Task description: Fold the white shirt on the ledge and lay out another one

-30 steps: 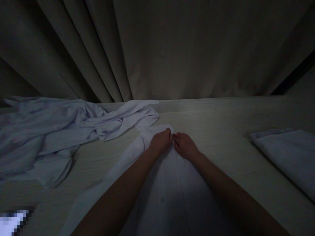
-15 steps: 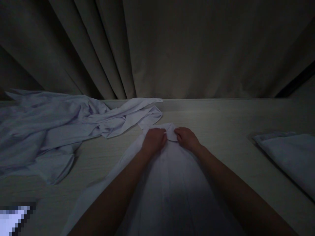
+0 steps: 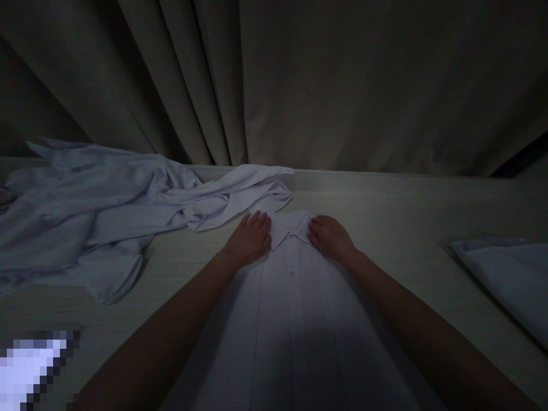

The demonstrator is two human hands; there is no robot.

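Observation:
A white button-up shirt (image 3: 278, 319) lies front side up on the pale floor, its collar (image 3: 291, 222) at the far end and a button showing below it. On the left side of the collar my left hand (image 3: 252, 234) rests flat, fingers slightly apart. At the collar's right edge my right hand (image 3: 329, 234) has its fingers curled on the cloth. The collar lies between the two hands, its points folded down over the shirt front. My forearms cover parts of the shirt's sides.
Crumpled white garments (image 3: 115, 211) lie to the left, reaching almost to the collar. A folded white garment, seemingly in clear wrapping (image 3: 509, 274), is at the right. Behind, a dark curtain (image 3: 363, 85) hangs along a low ledge. A pixelated bright patch (image 3: 34, 365) sits at lower left.
My left hand has moved left, away from the collar's middle, and its fingers have spread out. My right hand stays by the collar's right side. More of the collar shows now, and the view has shifted slightly.

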